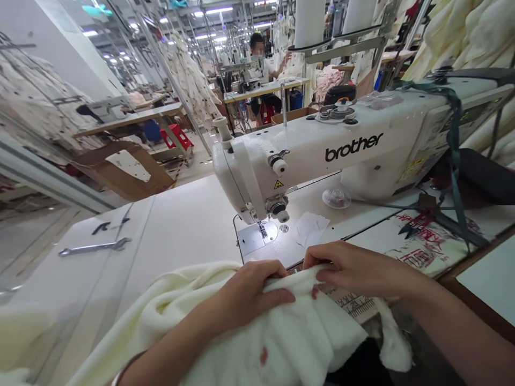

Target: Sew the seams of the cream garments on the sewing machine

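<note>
Light, limp cream fleece (281, 340) is being held bunched at the near edge of the white sewing table (181, 225), with a spanner (94, 247) being left lying on its far left. Its soft folded top edge, the firmest place to take hold, is being pinched by the curled fingers of the left hand (249, 292) and the right hand (354, 271), just short of the needle plate (250, 239) of a Brother sewing machine (317, 147).

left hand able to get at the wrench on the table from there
Probably yes, once it lets go: the left hand grips the cream fleece, and the wrench lies on the white table top, on the hand's side of the sewing machine.
</note>
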Available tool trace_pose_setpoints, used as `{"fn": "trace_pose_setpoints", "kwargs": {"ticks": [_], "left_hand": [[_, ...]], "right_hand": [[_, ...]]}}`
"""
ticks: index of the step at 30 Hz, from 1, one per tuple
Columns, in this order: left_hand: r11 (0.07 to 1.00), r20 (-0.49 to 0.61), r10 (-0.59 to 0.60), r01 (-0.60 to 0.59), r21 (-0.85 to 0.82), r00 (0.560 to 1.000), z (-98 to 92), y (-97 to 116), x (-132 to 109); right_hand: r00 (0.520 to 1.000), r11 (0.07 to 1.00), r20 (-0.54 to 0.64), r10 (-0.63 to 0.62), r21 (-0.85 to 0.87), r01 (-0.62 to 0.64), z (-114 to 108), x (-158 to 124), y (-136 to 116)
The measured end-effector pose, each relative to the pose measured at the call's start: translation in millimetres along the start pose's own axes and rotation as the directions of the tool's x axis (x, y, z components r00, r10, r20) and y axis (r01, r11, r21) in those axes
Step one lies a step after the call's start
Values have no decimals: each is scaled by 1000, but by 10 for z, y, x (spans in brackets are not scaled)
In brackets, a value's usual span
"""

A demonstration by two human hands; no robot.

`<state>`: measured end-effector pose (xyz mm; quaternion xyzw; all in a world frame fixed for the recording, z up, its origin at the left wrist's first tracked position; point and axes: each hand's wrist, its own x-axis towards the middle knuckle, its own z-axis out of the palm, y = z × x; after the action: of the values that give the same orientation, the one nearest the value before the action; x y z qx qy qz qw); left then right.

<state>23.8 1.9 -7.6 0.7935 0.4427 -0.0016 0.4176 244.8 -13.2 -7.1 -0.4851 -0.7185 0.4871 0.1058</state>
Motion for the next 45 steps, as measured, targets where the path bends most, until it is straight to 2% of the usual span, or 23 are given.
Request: {"fn": "trace_pose_setpoints", "kwargs": {"ticks": [2, 5, 8, 13, 16, 19, 21, 24, 29, 34, 36, 40, 45], "left_hand": [[999, 20, -23, 24, -35, 1000, -32, 1, -13], [998, 20, -32, 33, -48, 999, -39, 3, -13], [995, 14, -43, 44, -88, 999, -25, 5, -8], [988, -18, -60, 57, -146, 998, 10, 28, -11], [994, -97, -27, 16, -112, 995, 33, 50, -24], [994, -165, 75, -88, -72, 983, 51, 82, -46], [994, -189, 91, -100, -37, 978, 62, 108, -70], [999, -203, 33, -30, 16, 979, 81, 144, -115], [1000, -185, -8, 4, -22, 983, 100, 194, -146], [996, -175, -55, 41, -80, 983, 89, 251, -119], [996, -225, -25, 5, -88, 974, 98, 255, -120], [989, -351, 137, -146, 1, 926, 138, 225, -149], [963, -377, 266, -224, 151, 887, 190, 188, -197]], "right_hand": [[1000, 1000, 9, 14, -27, -14, -25, 4, -33], [999, 999, 9, 34, 19, -34, -35, 15, -93], [998, 999, -35, 47, 17, -46, -6, 23, -135], [984, 993, -160, -75, -103, 59, 56, 3, -128], [972, 993, -207, -112, -49, 104, 77, -20, -117], [982, 997, -182, -53, 51, 63, 83, -41, -132], [985, 996, -171, 2, 92, 14, 73, -56, -151], [987, 993, -160, 29, 121, -10, 40, -79, -168], [995, 972, -97, 28, 236, -4, 0, -74, -160], [992, 982, -125, 3, 187, 21, -22, -72, -185], [992, 982, -125, -25, 182, 48, -60, -119, -204], [993, 950, -84, -81, 295, 103, -148, -252, -218], [998, 956, 55, 44, 289, -58, -111, -299, -222]]}}
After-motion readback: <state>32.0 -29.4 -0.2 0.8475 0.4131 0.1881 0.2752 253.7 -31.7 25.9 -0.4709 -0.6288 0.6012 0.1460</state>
